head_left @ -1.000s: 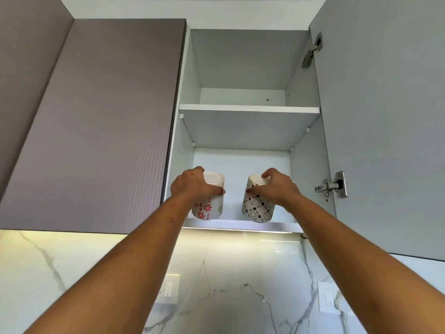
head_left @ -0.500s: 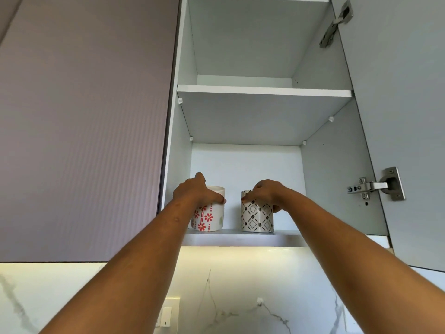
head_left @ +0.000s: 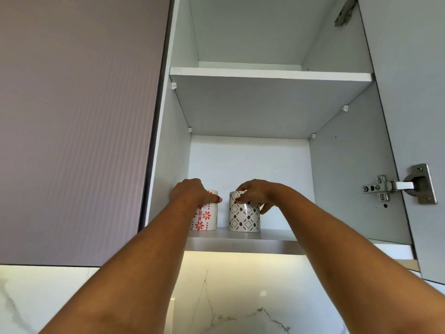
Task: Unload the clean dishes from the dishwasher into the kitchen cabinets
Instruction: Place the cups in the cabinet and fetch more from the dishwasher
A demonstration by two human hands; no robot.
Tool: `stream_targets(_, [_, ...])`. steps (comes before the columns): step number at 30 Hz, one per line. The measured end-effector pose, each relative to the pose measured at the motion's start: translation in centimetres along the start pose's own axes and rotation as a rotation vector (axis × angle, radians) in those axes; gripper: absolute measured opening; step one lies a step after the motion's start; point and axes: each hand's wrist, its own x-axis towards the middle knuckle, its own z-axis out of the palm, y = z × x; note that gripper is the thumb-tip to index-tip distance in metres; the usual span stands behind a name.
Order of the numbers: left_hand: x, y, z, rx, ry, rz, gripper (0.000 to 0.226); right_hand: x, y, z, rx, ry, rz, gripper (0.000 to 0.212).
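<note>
Okay, we log two mugs upright on the bottom shelf [head_left: 277, 240], near its front edge: the red-flower mug [head_left: 205, 219] toward the shelf's left end, the black-diamond mug [head_left: 244, 218] just beside it with a small gap between. Our left hand [head_left: 190, 194] grips the red-flower mug from above, fingers curled over its rim. Our right hand [head_left: 256, 194] holds the black-diamond mug at the rim, thumb in front, fingers wrapped behind. Above the bottom shelf we see an upper shelf [head_left: 265, 74]; right of it, the open door [head_left: 409, 92] with a metal hinge [head_left: 399, 186]; below it, a lit marble wall [head_left: 240, 297].
</note>
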Motion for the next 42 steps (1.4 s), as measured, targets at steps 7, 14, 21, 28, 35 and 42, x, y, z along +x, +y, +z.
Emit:
stream_targets(7, [1.5, 0.4, 0.5, 0.057, -0.079, -0.022, 0.066, 1.0, -0.3, 0.3, -0.402, 0.096, -0.118, 0.042])
stream_targets(14, [2.5, 0.2, 0.5, 0.084, -0.337, -0.008, 0.065, 3.0, 0.4, 0.9, -0.526, 0.178, -0.140, 0.040])
stream_targets(21, [2.6, 0.0, 1.7, 0.104, -0.173, 0.075, 0.072, 4.3, 1.0, 1.4, -0.488, 0.166, -0.166, 0.047])
stream_targets(28, [2.5, 0.0, 2.1, 0.171, -0.132, 0.100, 0.068, 3.7, 0.7, 1.7, -0.476, 0.117, -0.154, 0.050])
stream_targets(35, [2.0, -0.5, 1.9, 0.243, -0.090, 0.139, 0.066, 2.8, 0.4, 1.7, -0.523, 0.123, -0.145, 0.049])
stream_targets(42, [1.2, -0.2, 1.1, 0.350, -0.015, 0.166, 0.074, 3.0, 0.5, 2.0, -0.622, 0.132, -0.127, 0.046])
